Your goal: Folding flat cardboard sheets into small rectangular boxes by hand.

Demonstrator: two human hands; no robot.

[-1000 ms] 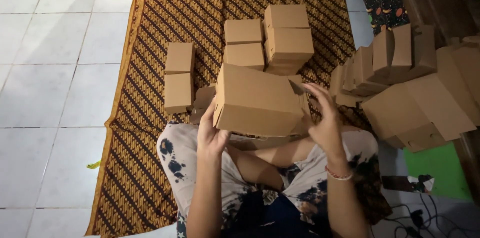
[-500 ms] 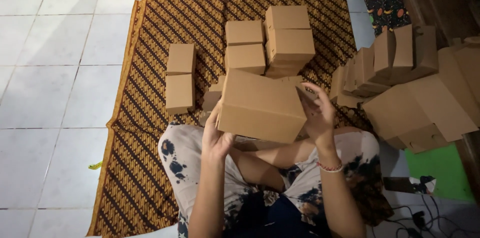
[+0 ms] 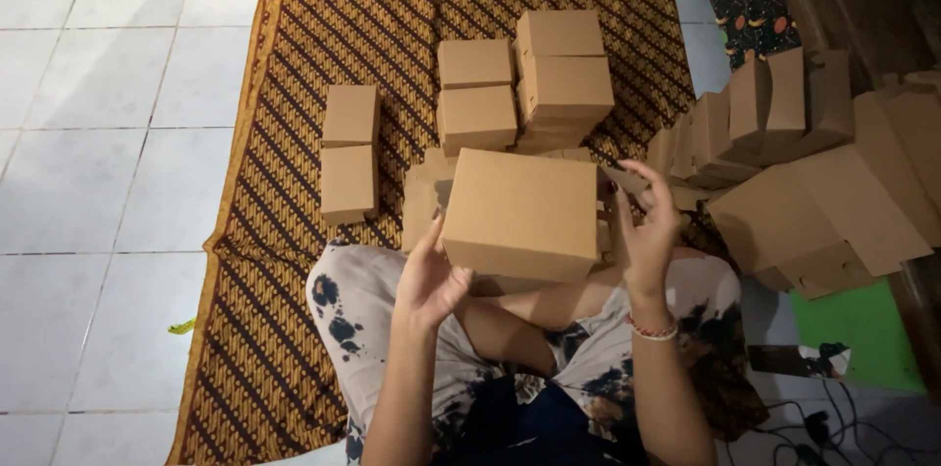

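Observation:
I hold a plain brown cardboard box (image 3: 524, 211) above my lap, its broad side facing up. My left hand (image 3: 429, 275) grips its lower left corner. At the box's right end, my right hand (image 3: 647, 226) presses with its fingers spread over a side flap. Finished brown boxes (image 3: 350, 152) lie on the patterned brown mat (image 3: 294, 54) ahead of me, and a taller stack (image 3: 564, 74) stands beyond the held box.
A heap of flat and half-folded cardboard blanks (image 3: 804, 172) leans at my right. White floor tiles (image 3: 88, 162) spread to the left of the mat. Black cables (image 3: 833, 417) lie at the lower right beside a green patch (image 3: 863, 329).
The box has tilted and turned slightly in my hands, and my right hand has shifted from its top right corner down onto the right end flap.

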